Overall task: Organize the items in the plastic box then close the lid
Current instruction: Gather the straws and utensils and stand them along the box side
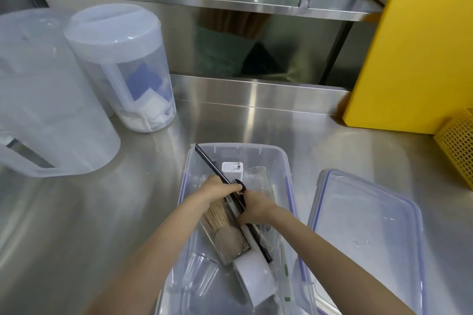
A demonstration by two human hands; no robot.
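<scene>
A clear plastic box [280, 158] stands open on the steel counter in front of me. Its lid [368, 225] lies flat to the right. Both hands are inside the box. My left hand [217, 190] and my right hand [256, 206] grip a bundle of long black straws [208, 161] that slants up over the box's far left rim. Under them lie a clear case of wooden sticks [222, 225], a white tape roll [256, 279], a white charger [231, 169], a clear glass [256, 176] and wrapped straws [285, 276].
Two large translucent lidded pitchers [122, 66] stand at the back left. A yellow cutting board [414, 59] leans at the back right, with a yellow perforated basket [458, 146] beside it. A raised steel shelf runs along the back.
</scene>
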